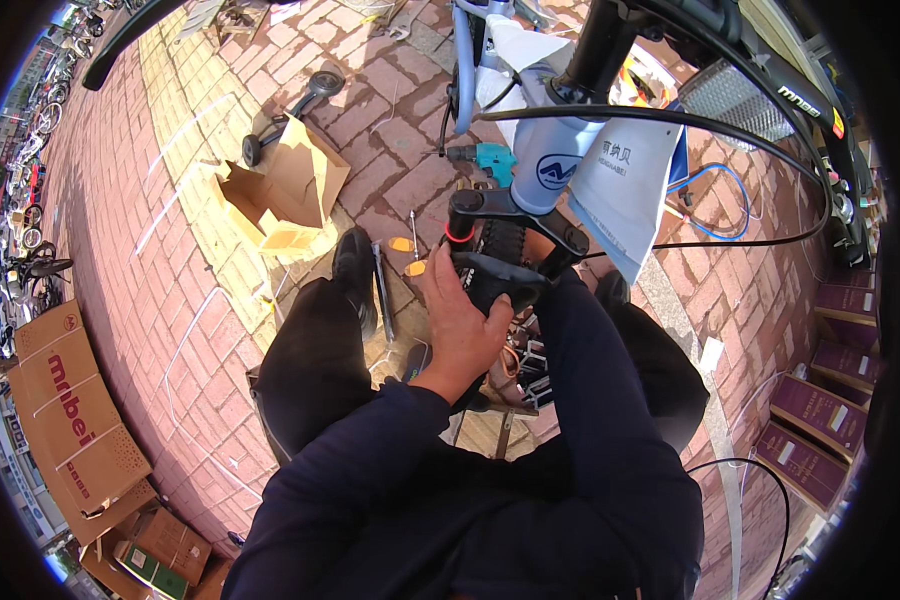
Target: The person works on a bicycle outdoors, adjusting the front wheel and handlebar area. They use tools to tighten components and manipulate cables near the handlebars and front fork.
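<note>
A bicycle with a pale blue head tube (545,170) and black front fork (505,280) stands between my legs, with a tyre (500,238) under the fork crown. My left hand (465,320) grips the black fork arch, thumb on its near side. My right hand (536,246) is mostly hidden behind the fork; only some skin shows, so its fingers cannot be made out. A white printed sheet (620,200) hangs beside the head tube. A teal drill (490,160), a wrench (413,235) and two orange oval pieces (402,244) lie on the paving beyond my left hand.
An open cardboard box (270,205) and small-wheeled bar (320,88) lie ahead left. Large cartons (80,410) stand at left, purple boxes (810,420) at right. Black cables (730,240) loop rightward, near a blue cable (730,175). Rows of bicycles (45,120) line the far left.
</note>
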Demonstrator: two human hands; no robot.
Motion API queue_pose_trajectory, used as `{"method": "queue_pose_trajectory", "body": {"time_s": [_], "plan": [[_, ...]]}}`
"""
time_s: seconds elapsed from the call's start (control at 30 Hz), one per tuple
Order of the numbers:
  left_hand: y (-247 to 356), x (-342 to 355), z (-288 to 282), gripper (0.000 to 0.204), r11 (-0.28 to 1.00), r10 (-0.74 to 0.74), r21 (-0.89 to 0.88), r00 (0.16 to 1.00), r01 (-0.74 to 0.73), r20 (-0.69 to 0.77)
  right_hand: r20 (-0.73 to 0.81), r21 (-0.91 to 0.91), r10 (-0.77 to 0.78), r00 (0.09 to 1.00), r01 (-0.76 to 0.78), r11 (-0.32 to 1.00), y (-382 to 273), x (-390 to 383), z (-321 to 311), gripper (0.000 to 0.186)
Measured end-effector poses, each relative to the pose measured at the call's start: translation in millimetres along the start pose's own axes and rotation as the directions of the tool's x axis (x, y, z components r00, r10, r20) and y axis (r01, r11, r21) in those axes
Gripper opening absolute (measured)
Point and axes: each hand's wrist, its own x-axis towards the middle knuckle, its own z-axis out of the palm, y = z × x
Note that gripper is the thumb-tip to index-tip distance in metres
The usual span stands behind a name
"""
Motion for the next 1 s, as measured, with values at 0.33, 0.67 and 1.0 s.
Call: {"method": "queue_pose_trajectory", "body": {"time_s": [0.33, 0.67, 1.0], "plan": [[0.9, -1.1, 0.3, 0.091, 1.0, -0.009, 0.005, 1.0, 0.009, -0.013, -0.012, -0.004, -0.023, 1.0, 0.023, 1.0, 11.9, -1.9, -2.8, 0.029], [35.3, 28.2, 8.1, 0.127, 0.992, -0.018, 0.123, 0.999, 0.024, -0.051, -0.006, -0.012, 0.006, 1.0, -0.006, 1.0, 43.6, -16.1, -13.0, 0.036], [24.3, 64.9, 22.8, 0.061, 0.983, -0.024, -0.182, 0.996, 0.009, -0.084, 0.098, 0.282, 0.154, 0.983, -0.176, 0.943, 16.3, -87.8, -21.5, 0.031]]}}
